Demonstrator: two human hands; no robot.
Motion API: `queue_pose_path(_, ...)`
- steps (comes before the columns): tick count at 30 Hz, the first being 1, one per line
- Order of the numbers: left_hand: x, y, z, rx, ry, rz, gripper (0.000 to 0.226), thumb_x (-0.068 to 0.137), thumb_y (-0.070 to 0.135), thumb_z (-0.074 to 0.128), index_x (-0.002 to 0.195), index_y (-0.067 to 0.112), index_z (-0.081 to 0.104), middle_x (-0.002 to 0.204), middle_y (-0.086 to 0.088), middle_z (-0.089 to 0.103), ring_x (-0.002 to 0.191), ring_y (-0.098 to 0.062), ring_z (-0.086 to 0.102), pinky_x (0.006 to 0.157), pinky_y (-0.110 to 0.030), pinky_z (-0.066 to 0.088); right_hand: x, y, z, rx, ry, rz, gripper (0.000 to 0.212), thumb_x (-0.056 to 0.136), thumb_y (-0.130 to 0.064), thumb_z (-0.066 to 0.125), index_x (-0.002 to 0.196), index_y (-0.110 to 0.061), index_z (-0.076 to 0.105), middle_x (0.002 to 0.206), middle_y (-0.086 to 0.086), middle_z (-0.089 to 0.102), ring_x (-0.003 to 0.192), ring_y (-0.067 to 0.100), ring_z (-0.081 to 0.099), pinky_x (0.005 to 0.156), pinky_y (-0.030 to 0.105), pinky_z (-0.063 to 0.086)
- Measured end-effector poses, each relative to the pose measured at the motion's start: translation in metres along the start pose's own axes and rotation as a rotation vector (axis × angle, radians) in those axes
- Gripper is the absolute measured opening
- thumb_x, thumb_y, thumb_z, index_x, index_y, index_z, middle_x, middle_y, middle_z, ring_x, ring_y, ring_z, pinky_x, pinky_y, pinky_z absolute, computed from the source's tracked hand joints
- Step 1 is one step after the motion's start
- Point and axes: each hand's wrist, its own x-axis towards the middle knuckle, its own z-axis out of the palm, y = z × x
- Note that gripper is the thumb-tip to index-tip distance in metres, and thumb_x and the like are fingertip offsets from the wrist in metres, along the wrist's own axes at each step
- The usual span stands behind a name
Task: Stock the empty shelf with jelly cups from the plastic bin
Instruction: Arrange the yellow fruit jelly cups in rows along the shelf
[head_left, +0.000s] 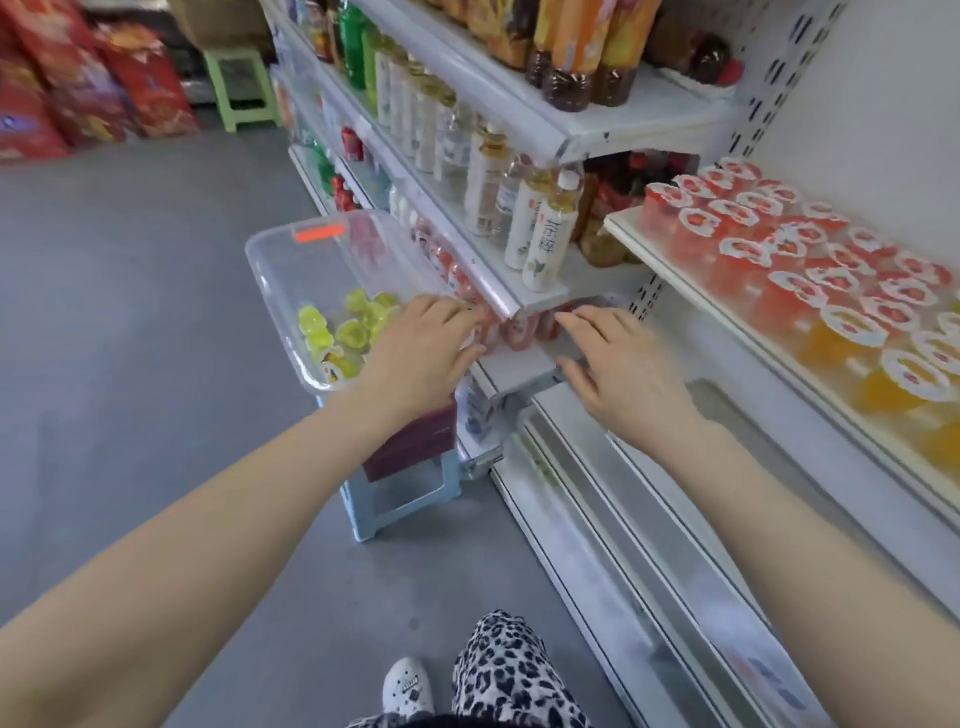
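A clear plastic bin (283, 270) sits on a light blue stool (402, 496) beside the shelving and holds several yellow jelly cups (353, 330). My left hand (423, 345) hovers palm down over the bin's near right end, fingers stretched out, with nothing visibly in it. My right hand (621, 361) is spread palm down over the end of a low shelf, just right of the bin, and also holds nothing. On the right, a cream shelf (670, 270) carries many red jelly cups (769, 249) and orange jelly cups (883, 384) in rows.
Tea and drink bottles (540, 234) fill the white shelves above the bin. Red cans (519, 330) stand on the low shelf between my hands. A glossy base shelf (623, 519) runs below. Red snack bags (78, 83) and a green stool (241, 88) stand across the grey floor.
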Motion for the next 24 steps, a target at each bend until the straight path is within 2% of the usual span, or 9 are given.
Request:
queue_pose_path(2,-0.017,-0.030,0.007,0.010,-0.042,-0.094,0.035,0.089,0.037,0.055,0.111,0.013,0.068,0.103,-0.008,0.068,0.096,-0.034,0.061,0.084,-0.042,0.051,0.022,-0.014,0.025,0.036,-0.028,-0.053,0.045,0.091,-0.029,0.056,0.130,-0.008,0.056,0.124,0.011,0.060,0.112,0.033,0.054,0.093,0.044,0.046)
queue_pose_path(4,-0.030,-0.059,0.013,0.017,-0.098,-0.189,0.038,0.090,0.038,0.052,0.113,0.013,0.067,0.105,-0.008,0.068,0.099,-0.034,0.060,0.088,-0.044,0.051,0.047,-0.026,0.048,0.072,-0.063,-0.101,0.046,0.090,-0.030,0.050,0.128,-0.006,0.059,0.121,0.012,0.061,0.110,0.033,0.055,0.093,0.043,0.046)
queue_pose_path(8,-0.047,-0.109,0.023,0.064,-0.131,-0.346,0.029,0.087,0.025,0.068,0.113,0.014,0.068,0.105,-0.007,0.067,0.099,-0.034,0.060,0.089,-0.041,0.049,0.101,-0.043,0.100,0.156,-0.176,-0.196,0.050,0.092,-0.034,0.040,0.128,-0.006,0.059,0.120,0.012,0.062,0.108,0.033,0.058,0.096,0.044,0.047)
queue_pose_path(10,-0.050,-0.130,0.029,0.048,-0.142,-0.433,0.028,0.086,0.024,0.069,0.113,0.015,0.068,0.106,-0.007,0.067,0.100,-0.034,0.059,0.086,-0.043,0.051,0.129,-0.048,0.125,0.180,-0.216,-0.231,0.048,0.093,-0.035,0.043,0.129,-0.007,0.058,0.120,0.010,0.061,0.108,0.032,0.058,0.093,0.041,0.047)
queue_pose_path(12,-0.047,-0.151,0.038,0.038,-0.159,-0.500,0.029,0.088,0.024,0.068,0.115,0.015,0.067,0.108,-0.006,0.067,0.102,-0.034,0.059,0.084,-0.045,0.053,0.158,-0.050,0.149,0.212,-0.260,-0.262,0.043,0.093,-0.029,0.053,0.130,-0.008,0.056,0.121,0.010,0.060,0.109,0.032,0.057,0.093,0.040,0.046)
queue_pose_path(14,-0.040,-0.172,0.049,0.056,-0.171,-0.530,0.029,0.086,0.022,0.070,0.114,0.014,0.068,0.106,-0.006,0.067,0.100,-0.033,0.060,0.083,-0.045,0.054,0.187,-0.054,0.173,0.242,-0.326,-0.299,0.045,0.092,-0.024,0.059,0.133,-0.008,0.054,0.125,0.011,0.059,0.112,0.033,0.055,0.097,0.041,0.044)
queue_pose_path(19,-0.018,-0.225,0.082,0.072,-0.171,-0.562,0.029,0.083,0.018,0.074,0.111,0.013,0.068,0.104,-0.006,0.067,0.097,-0.032,0.061,0.085,-0.042,0.054,0.254,-0.067,0.234,0.263,-0.539,-0.363,0.052,0.097,-0.026,0.054,0.146,-0.013,0.041,0.142,0.006,0.048,0.128,0.027,0.043,0.106,0.036,0.034)
queue_pose_path(24,-0.009,-0.257,0.106,0.094,-0.187,-0.557,0.029,0.080,0.016,0.075,0.108,0.013,0.070,0.101,-0.005,0.067,0.099,-0.032,0.059,0.087,-0.039,0.052,0.309,-0.091,0.303,0.237,-0.638,-0.454,0.052,0.094,-0.028,0.056,0.142,-0.010,0.045,0.136,0.011,0.053,0.125,0.031,0.046,0.107,0.040,0.037)
